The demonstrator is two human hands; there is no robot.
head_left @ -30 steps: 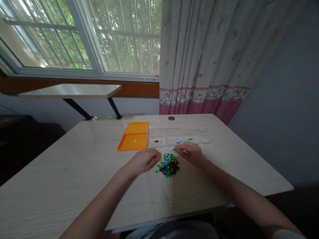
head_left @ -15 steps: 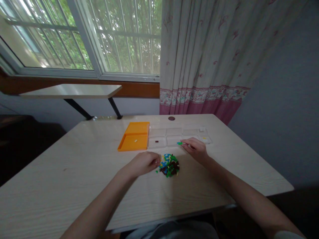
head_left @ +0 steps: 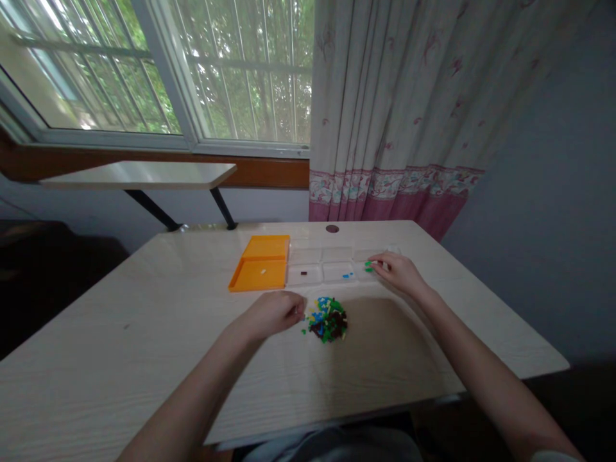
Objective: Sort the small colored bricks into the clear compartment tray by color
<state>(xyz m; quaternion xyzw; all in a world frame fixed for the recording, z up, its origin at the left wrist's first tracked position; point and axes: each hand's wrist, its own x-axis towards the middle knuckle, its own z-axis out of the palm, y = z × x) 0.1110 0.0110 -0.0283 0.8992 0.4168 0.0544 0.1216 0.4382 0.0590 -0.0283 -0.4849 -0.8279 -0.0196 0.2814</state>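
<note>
A heap of small building bricks (head_left: 328,319) in blue, green, dark brown and pale yellow lies in front of me. My left hand (head_left: 278,313) is closed at its left side, fingers curled; whatever they may hold is hidden. My right hand (head_left: 398,271) pinches a small green brick (head_left: 368,263) over a clear compartment box (head_left: 360,280). Another green piece shows just below that brick. In the clear box (head_left: 337,280) left of it lie small blue bricks (head_left: 345,276). A dark brown brick (head_left: 303,273) sits in the leftmost clear box (head_left: 293,282).
An open orange box (head_left: 235,282) holding a whitish piece (head_left: 263,271) stands left of the clear boxes. A raised shelf (head_left: 139,174) on dark legs stands at the back left. A round dark disc (head_left: 332,229) is set near the table's (head_left: 168,333) back edge, below the curtain (head_left: 394,128).
My right hand has moved right, from the box with the blue bricks to the one beside it, keeping the green brick. Blue bricks now show in the box it left. My left hand has barely shifted.
</note>
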